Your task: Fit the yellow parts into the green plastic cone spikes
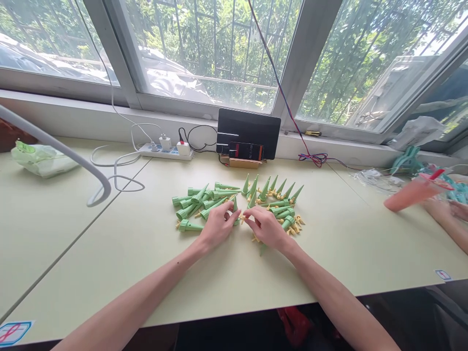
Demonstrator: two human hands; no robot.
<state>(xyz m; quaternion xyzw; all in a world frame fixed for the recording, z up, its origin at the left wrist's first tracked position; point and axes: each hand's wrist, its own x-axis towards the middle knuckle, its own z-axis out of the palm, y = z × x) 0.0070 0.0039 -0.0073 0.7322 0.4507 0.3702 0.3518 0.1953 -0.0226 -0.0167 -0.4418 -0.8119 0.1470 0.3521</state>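
Note:
My left hand [219, 222] is closed around a green plastic cone [235, 204], its tip pointing up between the fingers. Close beside it, my right hand [266, 225] pinches a small yellow plastic piece [242, 219] between thumb and forefinger. Left of my hands lies a loose pile of green cones [192, 201], some with yellow bits near them. Several green cones [281, 186] stand upright in a curved row behind my right hand, with yellow pieces at their bases. More green cones [281, 211] and a heap of yellow pieces [298, 223] lie right of that hand, partly covered by it.
A black tablet [252, 129] leans at the window with a phone [246, 150] before it. A power strip [166, 150] with cables stands left, near a grey curved bar [73, 156]. At right are a tilted red drink cup [413, 192] and another person's arm [448, 222].

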